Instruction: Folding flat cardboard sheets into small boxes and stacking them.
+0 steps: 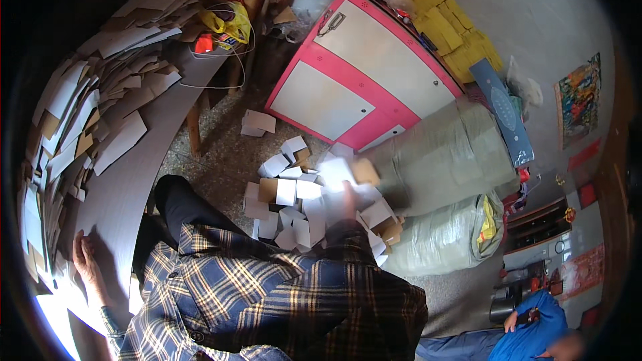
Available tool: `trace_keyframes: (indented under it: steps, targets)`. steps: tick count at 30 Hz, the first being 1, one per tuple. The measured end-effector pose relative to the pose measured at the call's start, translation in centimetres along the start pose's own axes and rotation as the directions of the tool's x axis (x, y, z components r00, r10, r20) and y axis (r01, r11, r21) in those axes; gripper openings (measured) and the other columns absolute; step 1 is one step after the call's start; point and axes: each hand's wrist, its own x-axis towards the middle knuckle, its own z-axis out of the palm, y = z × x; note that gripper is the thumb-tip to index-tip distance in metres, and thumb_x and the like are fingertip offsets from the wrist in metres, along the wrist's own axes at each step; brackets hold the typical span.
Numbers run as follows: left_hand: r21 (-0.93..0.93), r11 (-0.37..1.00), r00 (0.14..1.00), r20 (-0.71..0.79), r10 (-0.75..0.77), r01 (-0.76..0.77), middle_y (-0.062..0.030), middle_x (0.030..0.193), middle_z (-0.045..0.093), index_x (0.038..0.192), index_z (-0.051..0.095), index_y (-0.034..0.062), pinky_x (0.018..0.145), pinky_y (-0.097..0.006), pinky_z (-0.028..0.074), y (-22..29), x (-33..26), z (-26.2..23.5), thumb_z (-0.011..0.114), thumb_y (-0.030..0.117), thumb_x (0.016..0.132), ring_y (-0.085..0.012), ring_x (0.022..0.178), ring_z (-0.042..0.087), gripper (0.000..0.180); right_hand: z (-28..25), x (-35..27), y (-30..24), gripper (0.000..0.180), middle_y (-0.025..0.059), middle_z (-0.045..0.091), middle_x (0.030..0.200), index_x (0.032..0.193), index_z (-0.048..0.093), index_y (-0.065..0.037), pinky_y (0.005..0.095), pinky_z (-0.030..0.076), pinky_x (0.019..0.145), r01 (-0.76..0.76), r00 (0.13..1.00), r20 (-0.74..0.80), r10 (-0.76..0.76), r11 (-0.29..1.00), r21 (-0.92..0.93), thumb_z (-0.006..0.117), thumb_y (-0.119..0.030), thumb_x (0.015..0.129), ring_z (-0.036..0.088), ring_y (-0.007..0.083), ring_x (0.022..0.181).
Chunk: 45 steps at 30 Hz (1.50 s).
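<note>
My right hand (348, 199) reaches out over a heap of small white folded cardboard boxes (309, 190) on the floor. Motion smears its fingers. A blurred white box (336, 172) with a brown cardboard side is right at the fingertips; whether the hand grips it or has let it go cannot be made out. On the left, my left hand (85, 259) rests on the grey table (144, 137) with its fingers stretched out and nothing in them. Beside it, flat white and brown cardboard pieces (124, 140) lie piled along the table.
A pink and white cabinet (361, 83) stands beyond the heap, with yellow bundles (448, 20) on top. Large wrapped bales (438, 157) lie to the right. One white box (257, 123) sits apart on the floor. A person in blue (535, 317) is at lower right.
</note>
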Motion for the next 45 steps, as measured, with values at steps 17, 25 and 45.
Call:
trace_keyframes:
  steps: [17, 25, 45]
  targets:
    - [0.398, 0.915, 0.936, -0.298, 0.189, -0.058, -0.0072, 0.096, 0.067, 0.106, 0.065, 0.0116, 0.078, -0.027, 0.05, 12.2, -5.3, 5.1, 0.058, 0.011, 0.093, -0.0179, 0.088, 0.067, 0.015, 27.2, -7.8, 1.5, 0.026, 0.0074, 0.068, 0.082, 0.106, 0.064, -0.002, 0.0233, 0.047, 0.054, 0.323, 0.438, 0.839, 0.323, 0.815, -0.482, 0.063, -0.014, 0.083, 0.062, 0.0122, 0.06]
    - [0.423, 0.902, 0.935, -0.276, 0.223, -0.09, -0.0132, 0.092, 0.062, 0.1, 0.063, 0.0033, 0.074, -0.032, 0.048, 14.4, -5.2, 4.5, 0.055, -0.001, 0.087, -0.0284, 0.085, 0.062, 0.016, 47.1, -14.7, -11.2, 0.026, 0.0083, 0.066, 0.086, 0.11, 0.06, 0.002, 0.0249, 0.05, 0.067, 0.318, 0.165, 0.984, -0.071, 0.948, 0.015, 0.055, -0.012, 0.089, 0.064, 0.0157, 0.075]
    - [0.442, 0.896, 0.959, -0.234, 0.158, -0.04, -0.0141, 0.088, 0.057, 0.094, 0.062, 0.0022, 0.072, -0.036, 0.045, 16.9, -5.9, 5.2, 0.052, -0.008, 0.083, -0.0312, 0.082, 0.057, 0.018, 73.5, -15.8, -19.3, 0.049, 0.0142, 0.034, 0.142, 0.132, 0.041, -0.012, 0.0497, 0.029, 0.111, -0.417, 0.411, 0.905, -0.111, 0.859, 0.296, 0.057, -0.024, 0.087, 0.035, 0.0334, 0.128]
